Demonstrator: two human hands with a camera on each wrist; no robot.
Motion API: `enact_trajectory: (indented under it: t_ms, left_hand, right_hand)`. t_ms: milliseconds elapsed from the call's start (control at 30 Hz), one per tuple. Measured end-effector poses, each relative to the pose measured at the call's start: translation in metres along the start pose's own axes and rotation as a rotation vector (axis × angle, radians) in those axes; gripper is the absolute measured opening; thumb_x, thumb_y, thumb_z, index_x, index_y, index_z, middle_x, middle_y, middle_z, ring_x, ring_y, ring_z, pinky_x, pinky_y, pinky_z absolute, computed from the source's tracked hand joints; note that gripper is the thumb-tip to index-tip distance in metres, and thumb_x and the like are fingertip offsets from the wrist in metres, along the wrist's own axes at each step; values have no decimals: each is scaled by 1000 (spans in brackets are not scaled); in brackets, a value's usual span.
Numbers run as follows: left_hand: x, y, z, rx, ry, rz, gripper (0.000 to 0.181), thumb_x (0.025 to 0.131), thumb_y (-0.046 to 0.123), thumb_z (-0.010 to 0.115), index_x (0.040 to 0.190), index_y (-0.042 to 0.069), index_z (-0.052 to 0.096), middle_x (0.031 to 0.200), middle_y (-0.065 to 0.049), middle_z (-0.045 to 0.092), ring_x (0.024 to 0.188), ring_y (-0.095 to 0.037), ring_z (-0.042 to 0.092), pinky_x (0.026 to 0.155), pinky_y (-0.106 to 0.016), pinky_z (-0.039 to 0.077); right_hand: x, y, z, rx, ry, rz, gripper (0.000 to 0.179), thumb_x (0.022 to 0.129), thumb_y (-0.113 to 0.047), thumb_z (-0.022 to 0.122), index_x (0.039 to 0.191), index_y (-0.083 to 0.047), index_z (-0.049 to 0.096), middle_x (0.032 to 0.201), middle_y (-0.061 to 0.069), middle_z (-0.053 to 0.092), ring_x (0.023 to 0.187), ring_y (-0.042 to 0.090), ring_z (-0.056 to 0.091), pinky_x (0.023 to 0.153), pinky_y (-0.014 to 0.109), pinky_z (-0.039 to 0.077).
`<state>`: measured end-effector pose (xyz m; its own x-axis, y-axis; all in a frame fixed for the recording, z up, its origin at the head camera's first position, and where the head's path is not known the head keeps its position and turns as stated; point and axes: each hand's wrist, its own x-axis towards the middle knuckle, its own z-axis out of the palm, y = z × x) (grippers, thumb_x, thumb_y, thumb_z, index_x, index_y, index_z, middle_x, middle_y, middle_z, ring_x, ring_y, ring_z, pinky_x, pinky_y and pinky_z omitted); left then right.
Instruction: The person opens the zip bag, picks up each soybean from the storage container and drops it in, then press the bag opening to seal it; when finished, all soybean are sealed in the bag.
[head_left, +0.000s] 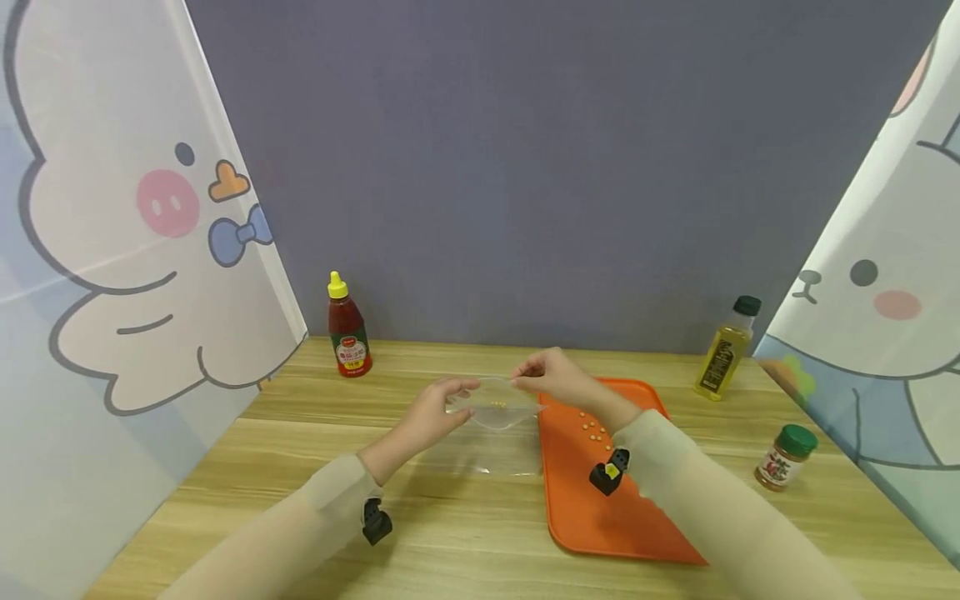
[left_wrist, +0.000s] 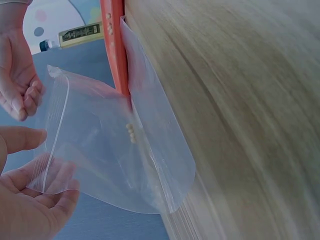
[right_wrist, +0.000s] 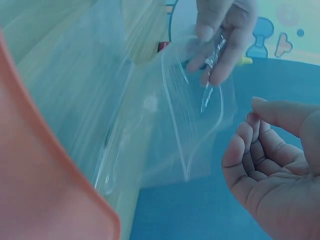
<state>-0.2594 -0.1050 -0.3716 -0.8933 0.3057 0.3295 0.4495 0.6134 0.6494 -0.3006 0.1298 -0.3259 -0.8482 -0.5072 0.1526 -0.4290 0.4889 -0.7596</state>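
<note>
A clear zip bag (left_wrist: 95, 135) stands up from the table with its mouth parted and a few small pale yellow beans (left_wrist: 131, 133) inside. My left hand (head_left: 438, 410) holds the bag at its mouth, fingers curled along the zip edge. Just above the bag's right corner is my right hand (head_left: 551, 377), apart from the film in the right wrist view. Its thumb tip meets the index finger and the other fingers are curled. No bean shows between these tips. More beans (head_left: 592, 427) lie on the orange tray (head_left: 600, 517) under my right forearm.
A red sauce bottle (head_left: 350, 333) with a yellow cap stands at the back left. An oil bottle (head_left: 726, 350) is at the back right, with a green-lidded spice jar (head_left: 783, 458) nearer. A grey partition (head_left: 495, 167) rises behind the wooden table (head_left: 450, 533).
</note>
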Motion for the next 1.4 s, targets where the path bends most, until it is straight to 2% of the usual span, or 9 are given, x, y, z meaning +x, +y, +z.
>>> enact_trajectory:
  t_ms: [133, 300, 567, 667, 800, 900, 1200, 1400]
  left_hand:
    - [0, 0, 0, 5, 2, -8, 43, 87, 7, 70, 129, 8, 61, 129, -7, 62, 111, -25, 60, 93, -44, 51]
    - [0, 0, 0, 8, 5, -5, 43, 87, 8, 70, 129, 8, 61, 128, -7, 62, 111, -25, 61, 93, -44, 51]
    - [0, 0, -1, 0, 6, 0, 41, 87, 8, 70, 128, 9, 62, 128, -6, 63, 110, -24, 61, 92, -44, 51]
    - [-1, 1, -1, 2, 7, 8, 41, 88, 7, 70, 128, 7, 62, 128, -7, 63, 110, -25, 61, 92, -44, 51]
    - [-1, 1, -2, 6, 11, 15, 41, 87, 6, 69, 128, 6, 61, 127, -9, 63, 109, -26, 61, 91, -45, 51]
    - [-1, 0, -1, 7, 17, 16, 41, 87, 5, 70, 127, 5, 62, 127, -9, 63, 109, -27, 62, 91, -45, 51]
    - [-1, 1, 1, 0, 21, 9, 42, 87, 4, 69, 127, 5, 62, 127, -9, 63, 109, -27, 61, 91, -45, 51]
    - [-2, 2, 1, -3, 14, 13, 42, 87, 4, 69, 128, 6, 61, 128, -9, 63, 110, -28, 61, 93, -46, 50]
  right_hand:
    - [7, -3, 9, -65, -4, -27, 14, 90, -13, 68, 97, -1, 72, 86, 10, 71, 70, 11, 58, 62, 24, 48]
    - [10, -5, 15, -116, 8, -49, 12, 89, -12, 69, 94, -1, 73, 83, 8, 71, 70, 15, 62, 62, 23, 48]
    - [8, -6, 15, -114, 7, -54, 10, 90, -11, 69, 93, -4, 74, 84, 9, 72, 67, 8, 58, 63, 23, 50]
    - [7, -5, 14, -114, 6, -60, 9, 90, -11, 68, 94, -5, 74, 85, 10, 72, 68, 11, 60, 63, 23, 51]
    - [4, -3, 10, -94, 12, -47, 10, 90, -11, 68, 95, -5, 75, 85, 7, 72, 72, 21, 64, 61, 23, 50]
    - [2, 0, 6, -71, 26, -37, 11, 90, -12, 68, 96, -6, 75, 86, 7, 72, 73, 23, 64, 59, 24, 48]
    - [-6, 23, -15, -27, 37, 15, 14, 90, -12, 67, 99, -3, 73, 93, 9, 72, 79, 13, 62, 71, 30, 52]
    - [-11, 39, -25, -43, 18, 42, 14, 91, -10, 66, 101, -2, 72, 98, 10, 71, 88, 17, 65, 78, 35, 55]
